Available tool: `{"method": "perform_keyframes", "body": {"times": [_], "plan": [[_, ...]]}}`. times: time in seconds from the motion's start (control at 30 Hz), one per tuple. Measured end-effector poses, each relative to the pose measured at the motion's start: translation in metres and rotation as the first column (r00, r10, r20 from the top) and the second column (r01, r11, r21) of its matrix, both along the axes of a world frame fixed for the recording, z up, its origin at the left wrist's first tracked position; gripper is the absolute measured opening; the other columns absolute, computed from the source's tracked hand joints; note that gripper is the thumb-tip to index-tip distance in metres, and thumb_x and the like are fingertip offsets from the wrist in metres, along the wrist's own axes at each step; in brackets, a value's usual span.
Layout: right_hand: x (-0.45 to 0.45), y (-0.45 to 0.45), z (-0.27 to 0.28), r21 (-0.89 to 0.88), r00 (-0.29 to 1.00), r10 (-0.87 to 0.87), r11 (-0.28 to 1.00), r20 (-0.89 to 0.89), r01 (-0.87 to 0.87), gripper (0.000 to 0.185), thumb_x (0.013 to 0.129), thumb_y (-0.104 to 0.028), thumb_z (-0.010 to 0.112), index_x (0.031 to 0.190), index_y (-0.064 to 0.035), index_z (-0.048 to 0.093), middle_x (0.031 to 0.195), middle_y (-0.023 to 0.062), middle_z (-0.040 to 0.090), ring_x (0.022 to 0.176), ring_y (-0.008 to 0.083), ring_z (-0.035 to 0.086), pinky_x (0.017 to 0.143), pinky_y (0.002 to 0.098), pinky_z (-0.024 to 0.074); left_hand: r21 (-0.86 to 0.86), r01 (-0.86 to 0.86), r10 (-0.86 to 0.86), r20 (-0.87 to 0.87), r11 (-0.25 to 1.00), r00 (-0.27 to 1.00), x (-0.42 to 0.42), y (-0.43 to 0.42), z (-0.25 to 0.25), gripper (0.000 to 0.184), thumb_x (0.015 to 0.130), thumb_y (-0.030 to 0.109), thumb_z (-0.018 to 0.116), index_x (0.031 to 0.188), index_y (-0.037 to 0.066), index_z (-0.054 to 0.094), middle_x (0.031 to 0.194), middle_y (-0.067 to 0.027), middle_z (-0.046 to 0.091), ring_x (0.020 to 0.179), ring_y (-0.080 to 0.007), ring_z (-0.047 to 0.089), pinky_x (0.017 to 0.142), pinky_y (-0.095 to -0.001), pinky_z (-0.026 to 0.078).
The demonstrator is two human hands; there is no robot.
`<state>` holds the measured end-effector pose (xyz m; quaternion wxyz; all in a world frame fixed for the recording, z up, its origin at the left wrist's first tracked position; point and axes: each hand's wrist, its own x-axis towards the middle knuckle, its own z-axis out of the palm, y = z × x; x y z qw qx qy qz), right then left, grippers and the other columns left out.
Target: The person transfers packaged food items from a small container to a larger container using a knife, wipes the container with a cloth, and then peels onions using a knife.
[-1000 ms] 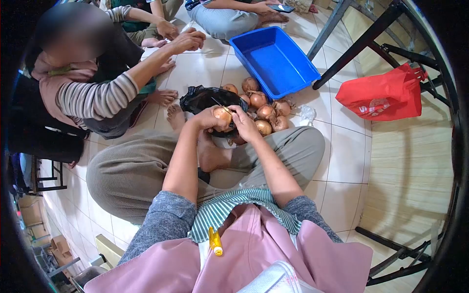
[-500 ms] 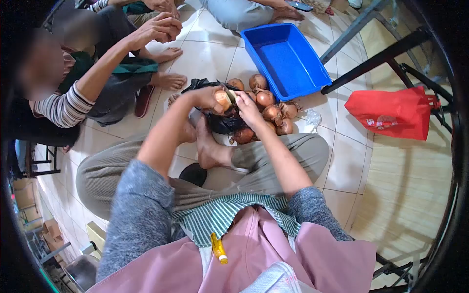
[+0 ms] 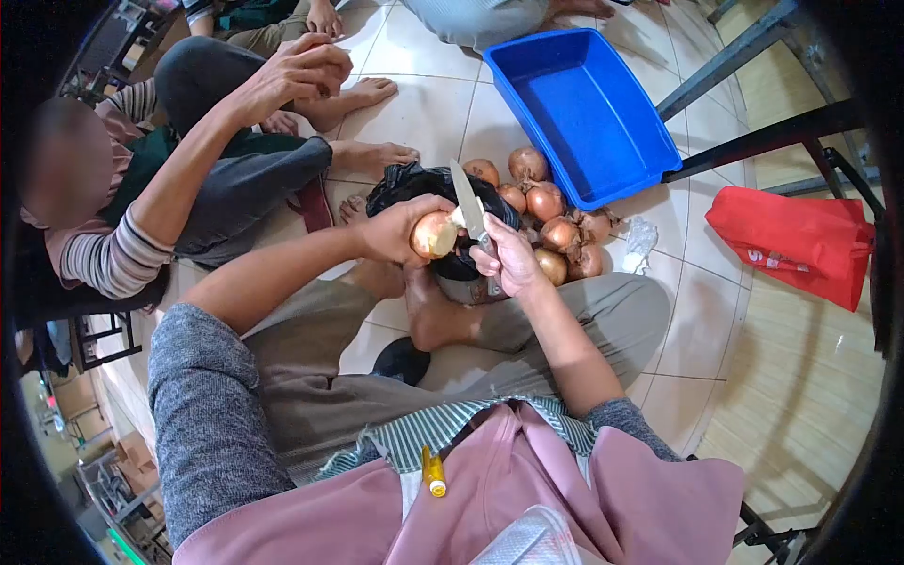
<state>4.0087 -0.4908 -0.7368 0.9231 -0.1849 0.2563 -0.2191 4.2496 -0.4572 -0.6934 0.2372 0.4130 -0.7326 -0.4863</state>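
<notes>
Round golden-brown onion with a pale bared patch [image 3: 434,237]: grasped in the left hand [image 3: 403,231], by the near edge of the crumpled black plastic bag [image 3: 414,179]. Fingers curl about its left side; pale patch turned upward. Right hand [image 3: 512,256] clasps the handle of a straight silvery metal knife [image 3: 467,198], at the bag's right near side. Blade's long axis runs forward, tip leaning a little left. Key relation: onion lies just left of blade and right hand, the left hand nearer, being on it. Small whitish scrap between onion and blade; cannot tell whether attached to either. Loose brown-skinned onions [image 3: 545,201] sit right of the bag; blue rectangular plastic tub [image 3: 570,104] farther right and forward of it.
</notes>
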Motion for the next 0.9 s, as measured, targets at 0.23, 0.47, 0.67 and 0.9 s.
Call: {"method": "perform_keyframes", "body": {"times": [0.23,0.47,0.67,0.9], "plan": [[0.007,0.000,-0.009,-0.035,0.983,-0.122,0.992,-0.140,0.119,0.023,0.104,-0.031,0.045,0.107,-0.0115,0.057,0.072,-0.0033,0.051,0.044,0.0061,0.040,0.039,0.0208,0.0299,0.007,-0.018,0.018,0.012,1.000,1.000,0.008,0.008,-0.012,0.079,0.060,0.009,0.083,0.130,0.005,0.045,0.123,-0.0140,0.052,0.117,-0.0292,0.054,0.100,-0.0361,0.042],[0.006,0.001,-0.019,-0.125,0.913,-0.234,0.971,-0.334,0.203,0.024,0.104,-0.031,0.045,0.106,-0.0098,0.057,0.069,-0.0026,0.048,0.042,0.0068,0.040,0.036,0.0216,0.0295,-0.095,-0.032,0.034,0.017,0.995,0.999,-0.001,0.022,-0.013,0.083,0.059,0.007,0.082,0.132,0.006,0.042,0.125,-0.0153,0.047,0.116,-0.0330,0.054,0.102,-0.0388,0.041],[-0.013,-0.012,-0.031,-0.339,0.864,-0.207,0.940,-0.460,0.045,0.029,0.105,-0.029,0.039,0.112,-0.0078,0.057,0.090,0.0015,0.064,0.043,0.0038,0.037,0.037,0.0186,0.0281,-0.304,-0.047,0.099,0.158,0.952,0.982,-0.003,0.031,-0.005,0.083,0.058,0.004,0.080,0.131,0.008,0.042,0.127,-0.0188,0.036,0.112,-0.0384,0.054,0.098,-0.0410,0.046],[0.001,0.008,-0.004,-0.630,0.529,-0.379,0.632,-0.759,-0.451,0.050,0.102,-0.044,0.039,0.112,-0.0028,0.065,0.093,0.0182,0.071,0.088,0.0381,0.066,0.085,0.0432,0.0483,-0.448,-0.114,0.166,0.078,0.887,0.983,-0.006,0.024,-0.012,0.085,0.061,0.000,0.084,0.131,0.009,0.036,0.126,-0.0205,0.041,0.116,-0.0399,0.050,0.096,-0.0437,0.047]]}}
